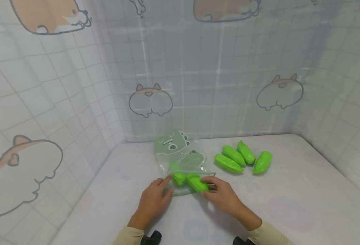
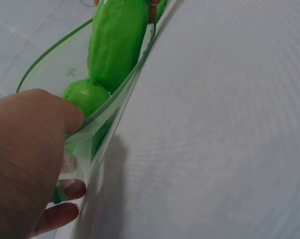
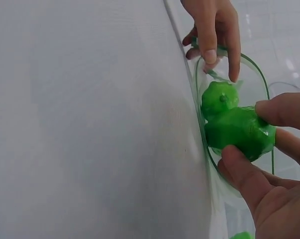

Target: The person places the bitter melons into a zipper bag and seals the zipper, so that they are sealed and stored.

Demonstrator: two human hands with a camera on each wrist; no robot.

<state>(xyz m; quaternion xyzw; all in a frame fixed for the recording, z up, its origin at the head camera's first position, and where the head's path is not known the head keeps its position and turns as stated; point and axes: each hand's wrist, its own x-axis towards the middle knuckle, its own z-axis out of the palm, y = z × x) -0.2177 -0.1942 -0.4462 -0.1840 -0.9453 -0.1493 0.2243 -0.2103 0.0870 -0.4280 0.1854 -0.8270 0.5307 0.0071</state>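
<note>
A clear zip bag (image 1: 164, 163) with green cartoon prints lies on the table, its green-edged mouth facing me and spread apart. My left hand (image 1: 153, 199) pinches the left side of that mouth; in the left wrist view the same hand (image 2: 33, 149) partly hides the rim. One bright green bitter melon (image 1: 178, 178) sits inside, its rounded end showing at the opening. With thumb and fingers my right hand (image 1: 224, 197) grips a second bitter melon (image 1: 197, 183), tilted into the mouth beside the first. The right wrist view shows this lumpy melon (image 3: 239, 130) between the fingertips.
Several more green bitter melons (image 1: 233, 156) lie grouped on the table to the right of the bag. A white table (image 1: 290, 177) extends around them. Tile-patterned curtains (image 1: 198, 75) with cartoon dogs enclose the back and both sides.
</note>
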